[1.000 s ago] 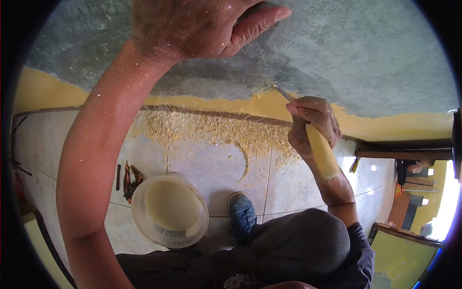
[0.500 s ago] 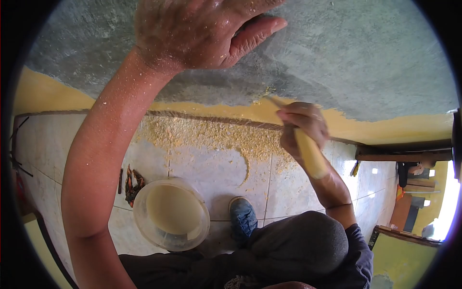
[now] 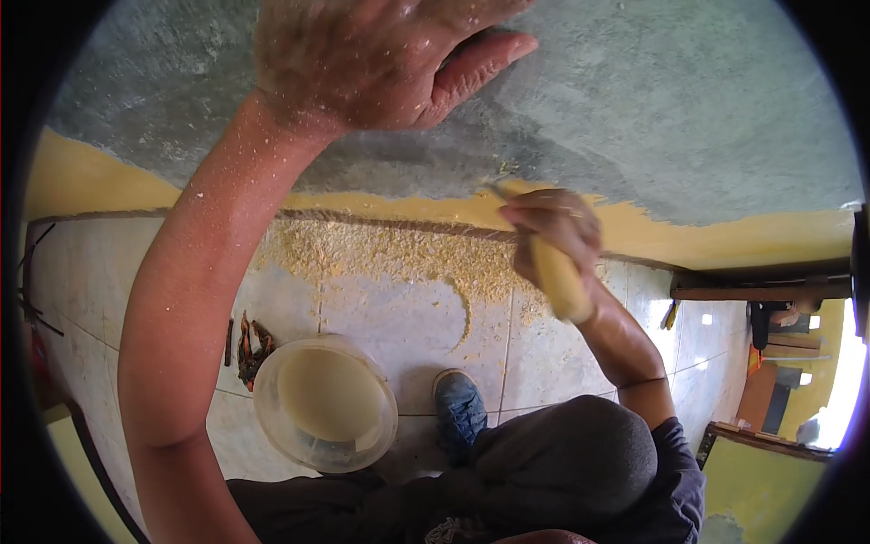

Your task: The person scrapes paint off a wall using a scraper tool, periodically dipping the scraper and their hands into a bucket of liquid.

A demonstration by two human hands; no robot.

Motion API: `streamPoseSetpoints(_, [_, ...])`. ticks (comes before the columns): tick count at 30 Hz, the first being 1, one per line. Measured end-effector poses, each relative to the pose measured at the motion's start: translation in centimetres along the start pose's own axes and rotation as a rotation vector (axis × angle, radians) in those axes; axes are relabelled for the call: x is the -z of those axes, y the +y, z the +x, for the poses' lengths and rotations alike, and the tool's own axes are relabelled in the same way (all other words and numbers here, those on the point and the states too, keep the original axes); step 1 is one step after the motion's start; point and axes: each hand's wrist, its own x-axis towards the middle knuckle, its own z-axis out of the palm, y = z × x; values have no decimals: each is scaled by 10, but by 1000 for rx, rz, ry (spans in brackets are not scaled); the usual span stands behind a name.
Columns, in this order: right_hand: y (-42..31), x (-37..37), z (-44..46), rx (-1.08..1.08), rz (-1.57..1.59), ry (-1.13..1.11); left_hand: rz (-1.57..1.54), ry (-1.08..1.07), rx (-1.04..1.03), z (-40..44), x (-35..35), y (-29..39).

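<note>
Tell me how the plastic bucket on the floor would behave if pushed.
The bucket has a see-through wall, suggesting thin plastic that may flex slightly. On smooth tiles, it would probably slide before tipping. Its contents are hard to make out, so weight is uncertain.

Floor point(image 3: 562, 363) below the wall point(image 3: 680, 109)
Flakes point(image 3: 399, 249) lay along its foot; the bucket point(image 3: 270, 412) stood at nine o'clock from the shoe point(image 3: 459, 406), debris point(image 3: 246, 361) at ten o'clock from the bucket.
</note>
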Motion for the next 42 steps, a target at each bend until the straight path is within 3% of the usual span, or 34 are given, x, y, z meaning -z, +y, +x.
streamPoseSetpoints(2, [3, -8, -4, -36, 34, -253, 1, -1, 2, 0, -5, -4])
streamPoseSetpoints(5, [0, -5, -7, -15, 53, -117, 47, 151, -122, 1, -6, -13])
streamPoseSetpoints(7, [4, -7, -16, 51, 78, -64, -346, -210, 46, 8, 24, -8])
streamPoseSetpoints(8, [7, -10, -8, 57, 77, -55, -340, -205, 38, 7, 12, -15])
streamPoseSetpoints(10, [3, -7, 9, -21, 107, -65, 132, 170, -205, 2, -19, -24])
streamPoseSetpoints(14, [2, -1, 0, 24, 52, -40, 146, 195, -231, -2, -25, -26])
streamPoseSetpoints(16, [8, -2, -5, -44, 64, -145, 80, 182, -177, -1, -23, -21])
streamPoseSetpoints(20, [-2, 12, 11, -119, 124, 103, 121, 141, -186, -1, -14, -14])
streamPoseSetpoints(22, [-1, 12, 10, -105, 149, 40, -59, -27, 28, 1, 1, 2])
streamPoseSetpoints(23, [5, 9, 8, -33, 132, -90, -52, -20, 22, 1, 4, 2])
streamPoseSetpoints(24, [5, 5, 0, -119, 60, -222, -57, -51, 34, 1, 6, 2])
streamPoseSetpoints(26, [4, 11, 12, -50, 96, -88, -64, -86, 39, 3, 7, 1])
streamPoseSetpoints(28, [-6, 19, 28, -40, 67, 185, -47, -108, 31, 2, 10, 2])
streamPoseSetpoints(30, [-1, 15, 33, 51, 24, 252, -50, -99, 34, 0, 7, 2])
streamPoseSetpoints(33, [-7, 5, 25, 158, 14, -38, -67, -118, 44, -2, 10, 3])
streamPoseSetpoints(34, [-14, 7, 19, 87, -24, -144, -79, -149, 59, -2, 11, 3])
streamPoseSetpoints(36, [-20, 12, 1, -74, 50, -114, 26, -60, -61, -3, -3, 5])
streamPoseSetpoints(38, [-30, 23, -13, -135, 58, 2, -159, 48, -49, -21, -29, 20])
streamPoseSetpoints(39, [-35, 30, -21, -207, 76, 95, -167, -70, -84, -40, -34, 39])
streamPoseSetpoints(42, [-44, 51, -31, -395, 42, 105, -168, -475, -291, -107, -21, 107])
